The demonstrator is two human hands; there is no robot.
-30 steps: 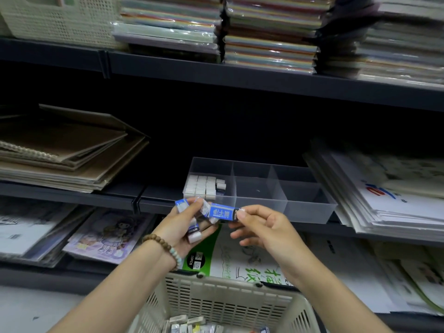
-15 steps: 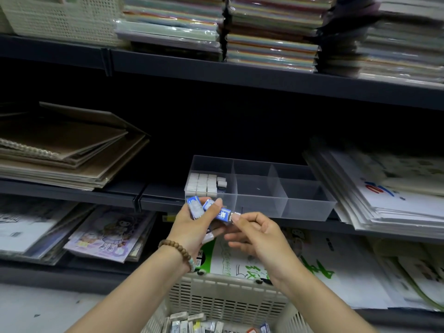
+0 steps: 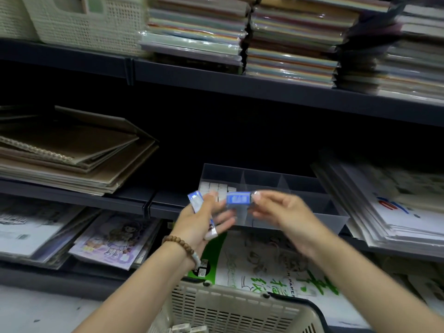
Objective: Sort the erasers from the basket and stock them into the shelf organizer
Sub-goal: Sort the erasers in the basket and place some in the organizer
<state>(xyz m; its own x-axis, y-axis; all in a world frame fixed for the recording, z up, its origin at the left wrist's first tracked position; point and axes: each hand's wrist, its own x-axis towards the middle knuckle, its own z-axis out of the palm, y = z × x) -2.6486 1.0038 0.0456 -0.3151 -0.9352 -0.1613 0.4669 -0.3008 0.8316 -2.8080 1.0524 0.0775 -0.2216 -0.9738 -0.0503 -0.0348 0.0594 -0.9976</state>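
The cream basket [image 3: 240,308] stands nearest, at the bottom edge, with a few loose erasers [image 3: 189,329] showing inside. Both forearms reach forward over its rim, and a bead bracelet [image 3: 179,243] circles the left wrist.

The left hand [image 3: 199,219] grips several sleeved erasers [image 3: 195,200]. Its thumb clamps one against the fingers and another pokes out below the palm. Blur hides how many there are.

The right hand [image 3: 283,212] pinches a blue eraser [image 3: 239,198] by its right end between thumb and forefinger, its other fingers loosely curled beneath. That eraser hangs in the air between the hands, just in front of the organizer [image 3: 312,188].

The clear organizer sits on the middle shelf [image 3: 134,200], and its left compartment holds rows of white erasers [image 3: 217,188]. Brown notebooks [image 3: 72,159] lie to its left and printed sheets [image 3: 396,207] to its right. A green-and-white paper pack [image 3: 264,267] lies on the shelf below.

Farthest, on the top shelf, are stacks of coloured paper [image 3: 288,44] and a cream bin [image 3: 84,22].
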